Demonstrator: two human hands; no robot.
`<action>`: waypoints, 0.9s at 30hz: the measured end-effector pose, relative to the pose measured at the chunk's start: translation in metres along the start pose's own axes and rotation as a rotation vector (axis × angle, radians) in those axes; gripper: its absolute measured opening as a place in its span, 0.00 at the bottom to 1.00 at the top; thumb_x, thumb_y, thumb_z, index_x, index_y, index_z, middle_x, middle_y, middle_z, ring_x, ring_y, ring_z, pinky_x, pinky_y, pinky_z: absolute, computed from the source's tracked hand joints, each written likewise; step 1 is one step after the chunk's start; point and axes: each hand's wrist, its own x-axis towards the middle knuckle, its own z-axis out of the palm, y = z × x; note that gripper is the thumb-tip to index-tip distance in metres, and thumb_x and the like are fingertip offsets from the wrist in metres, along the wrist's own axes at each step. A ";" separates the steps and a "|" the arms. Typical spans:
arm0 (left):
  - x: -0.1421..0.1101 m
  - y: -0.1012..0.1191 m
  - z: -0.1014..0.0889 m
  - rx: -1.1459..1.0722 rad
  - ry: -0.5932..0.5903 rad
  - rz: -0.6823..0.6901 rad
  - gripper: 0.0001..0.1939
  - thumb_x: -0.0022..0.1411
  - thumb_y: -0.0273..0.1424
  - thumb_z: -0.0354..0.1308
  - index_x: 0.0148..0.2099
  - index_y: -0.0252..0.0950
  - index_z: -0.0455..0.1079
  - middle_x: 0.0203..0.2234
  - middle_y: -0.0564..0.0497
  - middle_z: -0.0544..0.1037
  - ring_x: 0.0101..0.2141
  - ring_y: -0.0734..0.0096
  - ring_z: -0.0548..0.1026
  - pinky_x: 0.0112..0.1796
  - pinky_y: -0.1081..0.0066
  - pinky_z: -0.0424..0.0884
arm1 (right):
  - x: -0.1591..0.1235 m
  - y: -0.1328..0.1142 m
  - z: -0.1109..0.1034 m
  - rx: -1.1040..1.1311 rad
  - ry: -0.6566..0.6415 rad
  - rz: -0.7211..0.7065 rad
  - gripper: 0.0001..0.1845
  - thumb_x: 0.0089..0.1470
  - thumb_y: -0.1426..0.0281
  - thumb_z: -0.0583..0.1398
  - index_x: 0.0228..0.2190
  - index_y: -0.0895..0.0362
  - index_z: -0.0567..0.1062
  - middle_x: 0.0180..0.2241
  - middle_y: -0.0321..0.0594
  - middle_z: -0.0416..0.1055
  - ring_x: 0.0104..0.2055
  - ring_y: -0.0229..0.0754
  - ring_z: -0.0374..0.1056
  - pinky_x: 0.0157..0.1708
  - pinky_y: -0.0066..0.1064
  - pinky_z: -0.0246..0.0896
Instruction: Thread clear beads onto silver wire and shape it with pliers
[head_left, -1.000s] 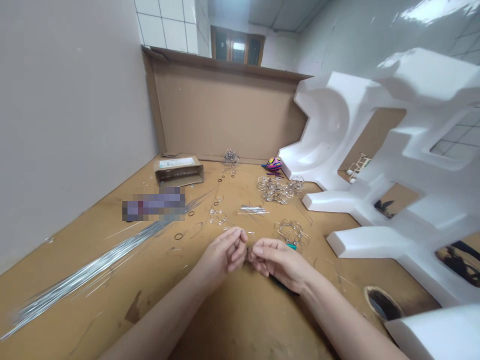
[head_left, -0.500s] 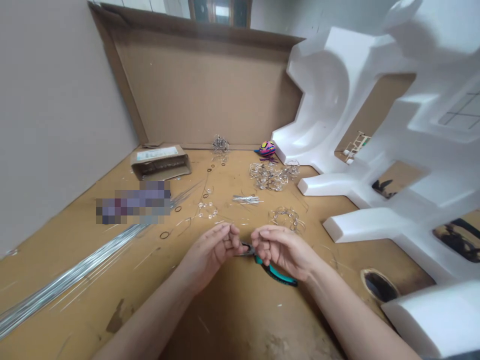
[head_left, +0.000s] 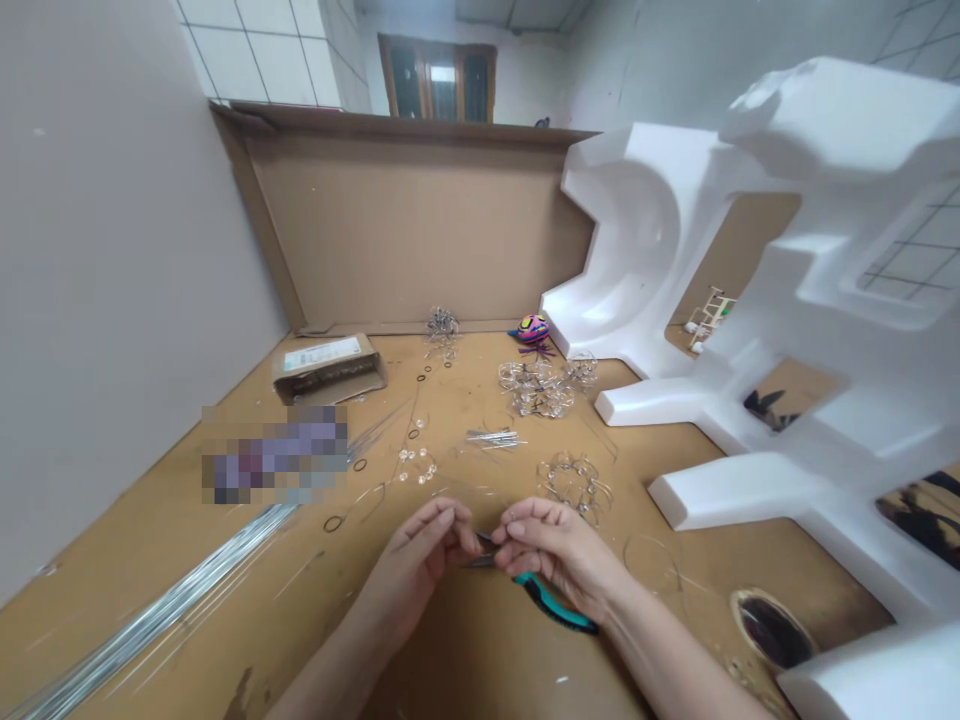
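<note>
Tabletop [head_left: 465, 660], tan and stained, under everything. White foam packing [head_left: 817, 470] along the right, blocking that side; cardboard panel [head_left: 420, 230] upright across the back. Long wire bundle [head_left: 180, 598] slanting along the left. Left hand [head_left: 420, 555] and right hand [head_left: 562, 555] near each other with bent fingers; impossible to tell whether gripping anything. Beyond, at left, open box [head_left: 330, 358]. Between and below the fingertips, teal-handled pliers [head_left: 559, 608], partly hidden by the right hand. Farther out, beaded wire clusters [head_left: 536, 390], short rods [head_left: 495, 439], rings [head_left: 326, 528], clear beads [head_left: 423, 478].
</note>
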 end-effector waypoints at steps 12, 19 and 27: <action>-0.005 0.005 0.005 0.195 0.007 -0.067 0.12 0.58 0.37 0.52 0.29 0.35 0.67 0.10 0.59 0.59 0.15 0.81 0.57 0.22 0.77 0.56 | -0.003 0.007 0.003 -0.135 -0.090 0.037 0.14 0.39 0.71 0.66 0.31 0.64 0.73 0.25 0.43 0.74 0.23 0.40 0.72 0.24 0.29 0.64; -0.004 0.008 0.006 0.170 0.033 -0.051 0.11 0.58 0.36 0.53 0.28 0.33 0.65 0.12 0.60 0.59 0.15 0.84 0.50 0.19 0.78 0.46 | -0.014 -0.004 0.001 -0.798 0.047 -0.198 0.20 0.47 0.68 0.59 0.44 0.58 0.69 0.32 0.43 0.73 0.35 0.43 0.70 0.37 0.38 0.64; -0.005 0.009 0.006 0.056 -0.050 -0.036 0.11 0.59 0.36 0.52 0.30 0.33 0.65 0.11 0.60 0.59 0.12 0.86 0.44 0.16 0.78 0.39 | -0.060 -0.006 -0.019 -1.955 0.101 -0.260 0.40 0.40 0.64 0.59 0.56 0.56 0.57 0.59 0.47 0.51 0.61 0.55 0.40 0.55 0.48 0.41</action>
